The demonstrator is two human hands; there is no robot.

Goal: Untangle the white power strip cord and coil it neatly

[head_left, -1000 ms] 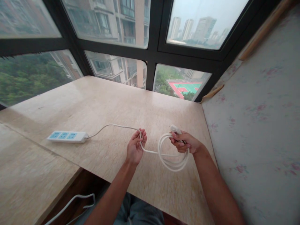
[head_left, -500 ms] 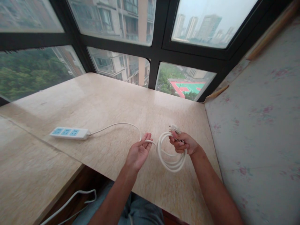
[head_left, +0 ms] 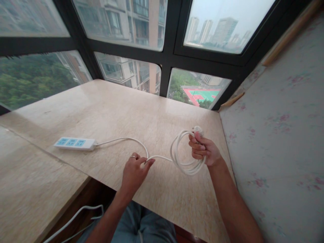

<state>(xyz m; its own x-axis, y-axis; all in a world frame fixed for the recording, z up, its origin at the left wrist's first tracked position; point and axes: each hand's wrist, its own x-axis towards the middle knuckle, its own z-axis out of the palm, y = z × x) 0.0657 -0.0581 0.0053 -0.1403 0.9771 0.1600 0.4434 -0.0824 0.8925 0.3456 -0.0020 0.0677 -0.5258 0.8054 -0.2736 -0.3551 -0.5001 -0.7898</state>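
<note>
A white power strip (head_left: 75, 143) with blue sockets lies on the beige marble sill (head_left: 106, 111) at the left. Its white cable (head_left: 121, 139) runs right across the sill to my hands. My left hand (head_left: 134, 170), palm down with a ring on one finger, pinches the cable near the sill's front. My right hand (head_left: 204, 151) is closed around a coil of the same cable (head_left: 183, 162), with the white plug (head_left: 197, 129) sticking up above its fingers. The coil hangs in several loops below that hand.
Dark-framed windows (head_left: 167, 57) rise right behind the sill. A floral-patterned wall (head_left: 278, 135) closes the right side. A second, lower marble ledge (head_left: 27, 195) lies at the front left, with another white cable (head_left: 76, 217) hanging below it. My jeans-clad legs (head_left: 144, 226) show under the sill's edge.
My left hand turned palm down and took a new pinch on the cable nearer to me. My right hand lifted the coil slightly up and away.
</note>
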